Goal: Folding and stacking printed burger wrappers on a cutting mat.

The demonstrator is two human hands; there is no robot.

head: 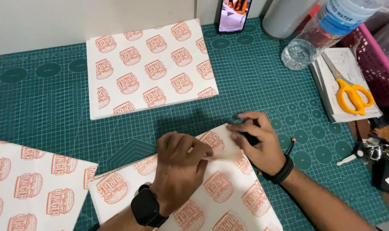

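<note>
A white paper sheet printed with orange burger pictures [222, 188] lies tilted on the green cutting mat [254, 81] in front of me. My left hand [179, 169], with a black watch on its wrist, presses its fingers on a folded corner flap near the sheet's top edge. My right hand [256, 143], wearing a black wristband, pinches the same folded flap from the right. The two hands' fingertips nearly meet on the fold.
A stack of the same printed sheets [149, 66] lies at the back, another pile [29, 188] at the near left. At the right are yellow scissors [353, 94] on a notepad, a plastic water bottle [320, 32], a pink basket [378, 64], keys [372, 150] and a propped phone [233, 15].
</note>
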